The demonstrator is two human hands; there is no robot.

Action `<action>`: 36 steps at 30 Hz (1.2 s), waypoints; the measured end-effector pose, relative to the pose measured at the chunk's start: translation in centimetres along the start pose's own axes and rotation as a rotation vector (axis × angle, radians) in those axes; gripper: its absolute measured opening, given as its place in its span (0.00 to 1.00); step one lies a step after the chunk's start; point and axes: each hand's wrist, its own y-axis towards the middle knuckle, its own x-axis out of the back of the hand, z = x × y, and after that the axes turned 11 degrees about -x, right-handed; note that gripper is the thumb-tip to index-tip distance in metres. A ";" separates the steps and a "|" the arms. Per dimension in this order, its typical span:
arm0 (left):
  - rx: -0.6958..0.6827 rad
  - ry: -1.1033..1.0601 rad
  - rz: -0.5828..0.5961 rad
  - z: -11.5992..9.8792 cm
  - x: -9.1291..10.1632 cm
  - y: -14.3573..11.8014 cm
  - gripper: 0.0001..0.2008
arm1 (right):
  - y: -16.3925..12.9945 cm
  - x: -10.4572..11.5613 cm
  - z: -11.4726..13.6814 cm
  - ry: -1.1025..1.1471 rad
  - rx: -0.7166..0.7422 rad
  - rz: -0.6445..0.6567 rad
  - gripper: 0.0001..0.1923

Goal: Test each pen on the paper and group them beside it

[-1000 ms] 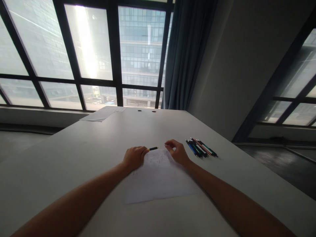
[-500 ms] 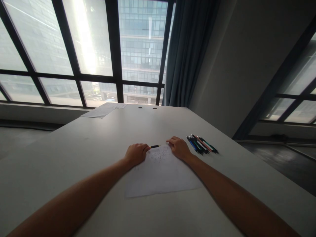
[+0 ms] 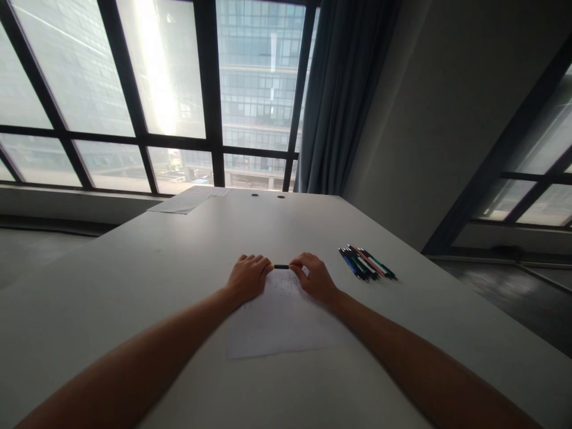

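Two bare forearms reach forward and angle inward, so the hands nearly meet at the centre. The left hand (image 3: pixel 248 276) lies palm down with fingers curled. The right hand (image 3: pixel 314 276) mirrors it, its fingertips pinched together and pointing toward the left.

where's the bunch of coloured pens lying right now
In the head view, the bunch of coloured pens lies on the grey table, right of the right hand and the white paper sheet.

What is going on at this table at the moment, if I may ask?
A person sits at a white table holding a small dark pen between both hands: the left hand grips one end, the right hand the other. It is held over a sheet of paper. A row of pens lies to the right.
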 end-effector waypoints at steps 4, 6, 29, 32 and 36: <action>-0.082 -0.023 -0.059 -0.1 0.2 0.1 0.09 | -0.3 -0.2 0.8 0.176 -0.057 0.000 0.03; -0.133 -0.087 -0.057 -0.2 0.1 0.1 0.10 | -0.4 -0.3 1.2 0.216 -0.059 -0.010 0.03; -0.033 -0.089 -0.046 -1.0 0.3 -0.2 0.17 | -0.8 -0.2 1.6 0.134 0.009 0.014 0.03; -0.018 -0.073 -0.051 -0.9 0.3 -0.2 0.17 | -0.6 0.1 1.4 0.113 0.020 0.008 0.04; 0.036 -0.056 -0.036 -0.9 0.3 -0.1 0.16 | 0.0 1.1 0.2 0.070 0.002 -0.098 0.03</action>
